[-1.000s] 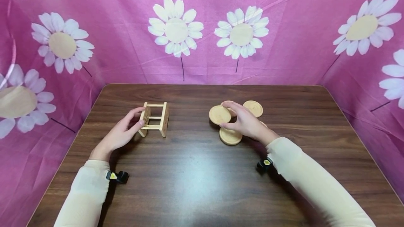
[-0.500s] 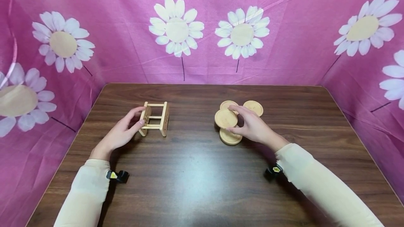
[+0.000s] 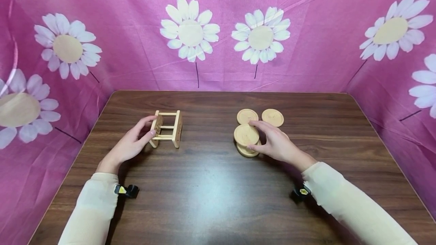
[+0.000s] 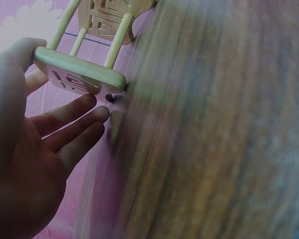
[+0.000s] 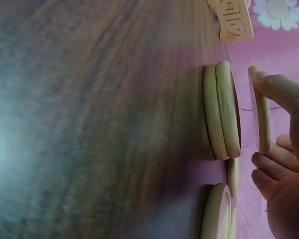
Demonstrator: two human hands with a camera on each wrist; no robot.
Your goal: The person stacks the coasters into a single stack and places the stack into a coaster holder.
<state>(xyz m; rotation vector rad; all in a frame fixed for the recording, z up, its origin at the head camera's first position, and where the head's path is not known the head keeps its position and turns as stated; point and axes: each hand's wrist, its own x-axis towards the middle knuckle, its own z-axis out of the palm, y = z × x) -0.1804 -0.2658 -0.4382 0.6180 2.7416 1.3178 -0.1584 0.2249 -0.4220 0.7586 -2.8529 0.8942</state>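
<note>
My left hand (image 3: 131, 144) pinches the near side panel of a small wooden coaster rack (image 3: 167, 127), thumb on one face and fingers on the other. In the left wrist view the rack (image 4: 82, 67) shows cut-out panels joined by round rods. My right hand (image 3: 277, 144) holds a round wooden coaster (image 3: 246, 135) by its edge between thumb and fingers. Below it lies a stack of coasters (image 3: 247, 153); the right wrist view shows two stacked coasters (image 5: 222, 109) with a gap between them and the held coaster (image 5: 260, 112).
Behind the stack lie a coaster (image 3: 247, 115) and, to its right, another coaster (image 3: 273, 117). More coasters (image 5: 218, 211) show low in the right wrist view. The brown wooden table (image 3: 204, 184) meets a pink flowered cloth (image 3: 225, 48) at the back and sides.
My right hand has moved the held coaster right and toward me, from beside the back coaster to over the front stack. My left hand and the rack have stayed put.
</note>
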